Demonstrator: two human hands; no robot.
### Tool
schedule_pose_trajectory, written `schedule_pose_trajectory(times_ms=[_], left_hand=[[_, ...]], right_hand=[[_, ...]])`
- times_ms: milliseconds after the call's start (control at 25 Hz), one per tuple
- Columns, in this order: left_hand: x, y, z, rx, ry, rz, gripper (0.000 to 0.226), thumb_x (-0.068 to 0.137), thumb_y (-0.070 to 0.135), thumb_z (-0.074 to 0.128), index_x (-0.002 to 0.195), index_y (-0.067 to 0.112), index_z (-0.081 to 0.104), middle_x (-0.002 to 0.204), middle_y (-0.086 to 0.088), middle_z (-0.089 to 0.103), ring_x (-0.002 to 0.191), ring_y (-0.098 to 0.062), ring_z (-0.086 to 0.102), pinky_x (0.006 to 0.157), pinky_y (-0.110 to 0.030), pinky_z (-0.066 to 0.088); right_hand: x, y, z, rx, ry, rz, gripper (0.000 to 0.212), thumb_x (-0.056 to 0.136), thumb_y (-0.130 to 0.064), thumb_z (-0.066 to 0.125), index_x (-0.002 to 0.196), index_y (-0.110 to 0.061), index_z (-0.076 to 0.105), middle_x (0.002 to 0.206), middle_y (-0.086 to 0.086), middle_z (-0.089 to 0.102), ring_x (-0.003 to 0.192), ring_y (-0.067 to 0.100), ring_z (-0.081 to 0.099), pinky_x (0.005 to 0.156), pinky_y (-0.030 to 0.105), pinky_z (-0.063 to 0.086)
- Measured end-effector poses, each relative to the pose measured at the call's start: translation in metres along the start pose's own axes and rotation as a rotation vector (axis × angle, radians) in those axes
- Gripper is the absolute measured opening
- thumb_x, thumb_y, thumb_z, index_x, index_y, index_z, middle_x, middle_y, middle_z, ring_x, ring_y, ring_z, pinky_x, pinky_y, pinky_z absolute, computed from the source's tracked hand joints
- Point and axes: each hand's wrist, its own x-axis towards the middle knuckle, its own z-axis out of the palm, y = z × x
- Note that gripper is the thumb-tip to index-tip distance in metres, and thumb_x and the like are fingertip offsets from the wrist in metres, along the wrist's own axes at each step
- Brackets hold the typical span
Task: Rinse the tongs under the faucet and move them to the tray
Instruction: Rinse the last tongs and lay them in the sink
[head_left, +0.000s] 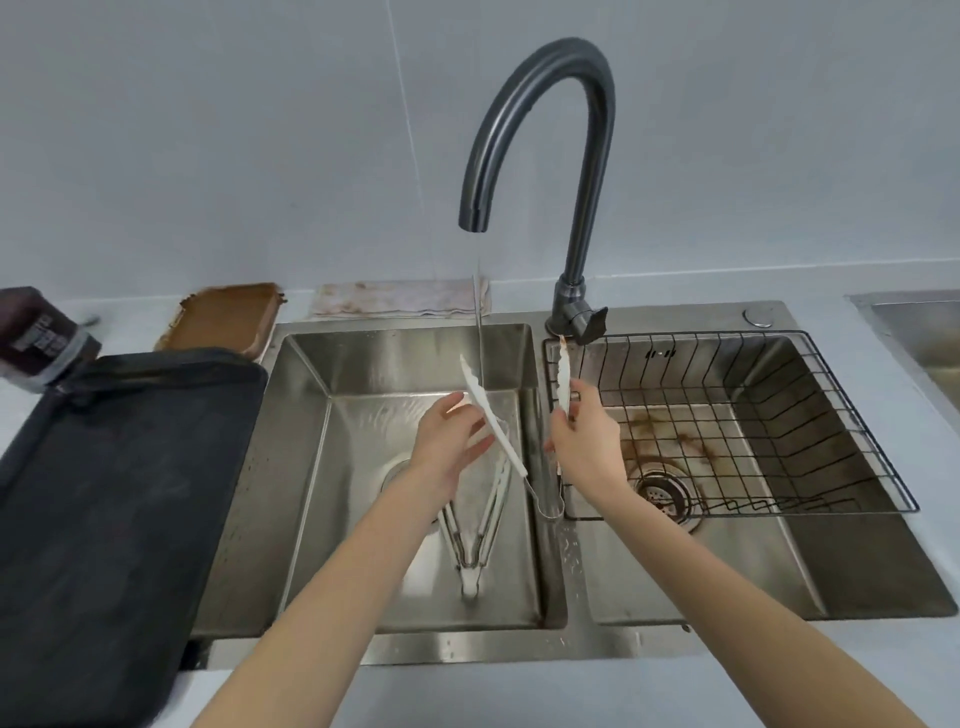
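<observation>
White-tipped metal tongs (498, 436) were spread wide over the divider between the two basins, their hinge loop low at the divider. The left hand (447, 441) had fingers mostly extended, pressing loosely against the left arm of the tongs, right under the thin water stream (477, 322) from the dark grey gooseneck faucet (545, 130). The right hand (584, 441) pinched the other arm, whose stained tip pointed up by the faucet base. A second pair of tongs (470, 545) lay on the floor of the steel left basin (311, 493), below the hands. A black wire rack (753, 415) sat in the right basin. The black flat tray (104, 493) lay on the counter left of the sink, with a brown-smeared dish (223, 317) and stained cloth (400, 299) behind.
</observation>
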Motion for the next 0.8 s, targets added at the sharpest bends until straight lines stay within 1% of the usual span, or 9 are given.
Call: schedule_pose_trajectory(times_ms=[40,80,160,240,360,440,520,640,800], left_hand=[[0.004,0.006,-0.005,-0.047,-0.022,-0.06,0.013,0.087,0.001,0.053,0.094,0.011,0.057,0.084,-0.004,0.061,0.074,-0.012,0.058,0.068,-0.025,0.052],[0.009,0.009,-0.008,-0.043,-0.041,-0.101,0.013,0.087,0.001,0.053,0.084,0.013,0.059,0.081,-0.004,0.061,0.075,-0.013,0.058,0.068,-0.026,0.052],[0.018,0.013,-0.012,-0.005,-0.058,-0.153,0.017,0.087,0.001,0.051,0.077,0.013,0.058,0.078,-0.005,0.061,0.074,-0.015,0.058,0.067,-0.027,0.052],[0.026,0.014,-0.011,-0.003,-0.071,-0.201,0.019,0.089,0.002,0.048,0.077,0.013,0.057,0.077,-0.006,0.06,0.074,-0.017,0.06,0.066,-0.028,0.051],[0.035,0.014,-0.006,-0.026,-0.109,-0.263,0.021,0.091,0.004,0.045,0.076,0.012,0.057,0.078,-0.006,0.061,0.074,-0.017,0.062,0.066,-0.029,0.052],[0.041,0.012,-0.001,-0.012,-0.129,-0.278,0.021,0.091,0.003,0.043,0.077,0.012,0.058,0.078,-0.005,0.061,0.074,-0.017,0.061,0.068,-0.029,0.052],[0.044,0.011,0.004,-0.012,-0.141,-0.296,0.021,0.091,0.002,0.042,0.079,0.011,0.057,0.079,-0.005,0.061,0.075,-0.016,0.061,0.073,-0.029,0.051],[0.047,0.009,0.011,-0.057,-0.168,-0.314,0.017,0.093,0.002,0.039,0.094,0.009,0.055,0.085,-0.005,0.06,0.076,-0.016,0.061,0.074,-0.03,0.05],[0.047,0.01,0.015,-0.09,-0.176,-0.32,0.016,0.092,0.003,0.04,0.09,0.01,0.055,0.084,-0.006,0.058,0.074,-0.016,0.061,0.07,-0.029,0.05]], right_hand=[[0.0,-0.002,0.004,0.016,0.014,0.008,0.043,0.095,-0.012,0.042,0.137,-0.01,0.035,0.088,0.012,0.062,0.063,0.012,0.061,0.054,0.023,0.05],[-0.001,-0.004,0.007,0.02,0.035,0.004,0.043,0.094,-0.013,0.043,0.137,-0.011,0.036,0.09,0.012,0.062,0.065,0.014,0.061,0.057,0.026,0.052],[-0.001,-0.01,0.014,0.001,0.074,-0.044,0.046,0.093,-0.015,0.046,0.137,-0.013,0.037,0.103,0.011,0.061,0.074,0.021,0.06,0.071,0.038,0.055],[0.0,-0.017,0.019,-0.004,0.098,-0.109,0.045,0.091,-0.015,0.048,0.135,-0.016,0.038,0.108,0.009,0.057,0.078,0.021,0.053,0.075,0.037,0.052],[0.002,-0.022,0.02,-0.007,0.135,-0.133,0.045,0.089,-0.015,0.051,0.133,-0.017,0.041,0.12,0.007,0.054,0.097,0.023,0.057,0.08,0.029,0.047],[0.005,-0.022,0.019,-0.019,0.136,-0.126,0.045,0.089,-0.016,0.052,0.132,-0.018,0.042,0.126,0.006,0.053,0.105,0.022,0.057,0.08,0.026,0.044],[0.006,-0.022,0.017,-0.022,0.139,-0.124,0.045,0.088,-0.017,0.054,0.131,-0.019,0.042,0.128,0.005,0.053,0.107,0.02,0.056,0.08,0.023,0.041],[0.008,-0.021,0.013,-0.041,0.153,-0.145,0.044,0.087,-0.018,0.055,0.13,-0.019,0.043,0.129,0.003,0.053,0.109,0.017,0.054,0.08,0.02,0.036],[0.011,-0.022,0.009,-0.009,0.16,-0.142,0.044,0.087,-0.018,0.055,0.13,-0.02,0.044,0.127,0.004,0.053,0.106,0.022,0.057,0.083,0.026,0.042]])
